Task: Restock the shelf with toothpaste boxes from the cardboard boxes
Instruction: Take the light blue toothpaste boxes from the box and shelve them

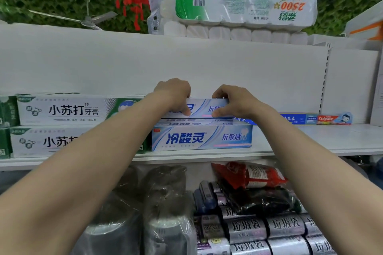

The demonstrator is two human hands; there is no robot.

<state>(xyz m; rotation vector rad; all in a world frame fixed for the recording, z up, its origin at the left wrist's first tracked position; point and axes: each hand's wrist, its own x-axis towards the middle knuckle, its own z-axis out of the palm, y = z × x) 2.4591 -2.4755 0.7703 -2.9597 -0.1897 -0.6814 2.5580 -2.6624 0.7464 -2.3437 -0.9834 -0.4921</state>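
**A:** What lay nearest?

**B:** Rolls of bin bags [259,227] and a red pouch [250,176] on the lower tier, beneath two bare forearms.

**A:** And above those?

**B:** The shelf [310,141]. A front toothpaste box [202,137] lay lengthwise at its edge, with more of that brand behind it. The top toothpaste box [204,107] sat level on that rear stack.

**A:** What were the hands doing?

**B:** The left hand [175,97] and the right hand [230,102] both gripped it near its middle. Their fingers were curled over the upper edge and their thumbs pressed the printed face.

**A:** How should it have been seated?

**B:** In my judgement, eased straight back and kept level until its face squared with the boxes beneath. It had to stay just beside the green-and-white boxes [62,111] without nudging them. A light grip suited thin card, which would dent under a squeeze.

**A:** Farther off?

**B:** A blue box [298,119] and a Colgate box [333,119] lay to the right by the back panel. Toilet paper packs [244,4] were on top. No cardboard boxes were in view
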